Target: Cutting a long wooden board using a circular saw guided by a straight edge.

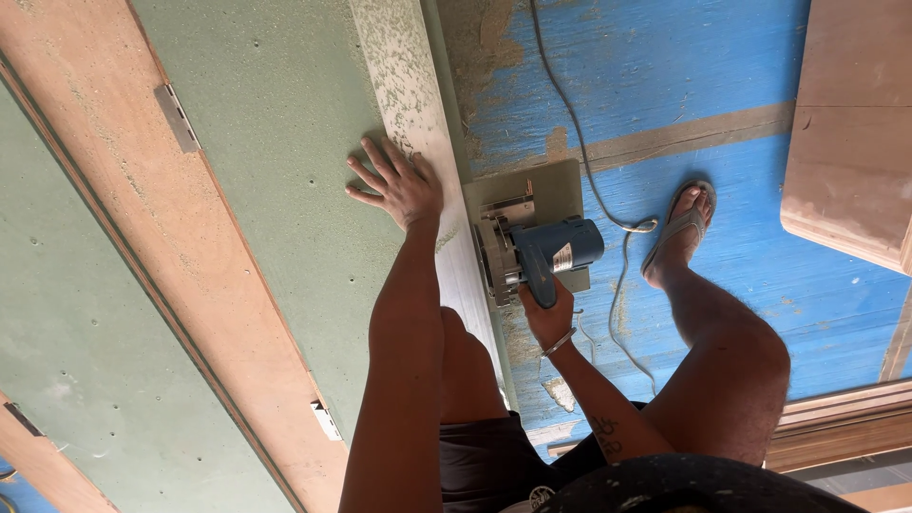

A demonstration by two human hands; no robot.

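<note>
My left hand [397,182] lies flat with fingers spread on a green board [285,142], right beside a pale, sawdust-covered strip [418,114] along the board's edge. My right hand [546,313] grips the handle of a blue circular saw [537,252]. The saw's base plate rests at the edge of the pale strip, just right of my left wrist. The saw blade is hidden by its metal guard.
A grey power cord [579,142] runs from the saw across the blue floor [684,66]. My sandalled foot [679,233] stands right of the saw. A reddish wooden plank with metal hinges [180,209] crosses the green board. Another wooden panel [850,142] lies at the right.
</note>
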